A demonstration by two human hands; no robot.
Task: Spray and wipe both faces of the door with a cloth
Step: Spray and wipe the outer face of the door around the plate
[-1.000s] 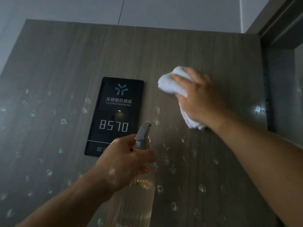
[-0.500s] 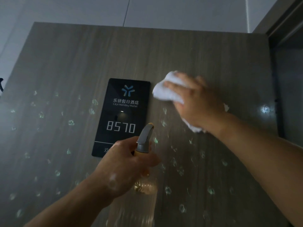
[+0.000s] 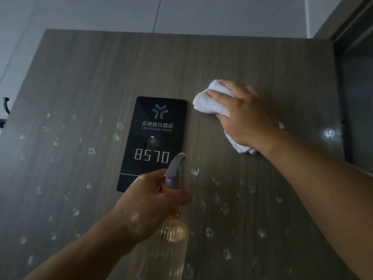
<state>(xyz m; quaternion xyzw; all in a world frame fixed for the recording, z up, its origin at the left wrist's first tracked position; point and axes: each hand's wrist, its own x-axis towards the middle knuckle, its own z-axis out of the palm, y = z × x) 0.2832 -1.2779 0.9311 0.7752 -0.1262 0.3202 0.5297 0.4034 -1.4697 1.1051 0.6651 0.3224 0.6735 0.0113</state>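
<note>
your right hand [image 3: 246, 116] clutching a bunched white cloth [image 3: 210, 104] against the droplet-speckled grey wood-grain door [image 3: 101, 77], your left hand [image 3: 149, 201] gripping a clear grey-nozzled spray bottle [image 3: 173, 171]

Grey-brown wood-grain door panel [image 3: 101, 77], upright, droplets beaded below and left of the fingers, bunched white terry cloth [image 3: 210, 104] pressed to it in right hand [image 3: 246, 118], clear amber grey-nozzled spray bottle [image 3: 173, 172] upright in left hand [image 3: 149, 201].
</note>
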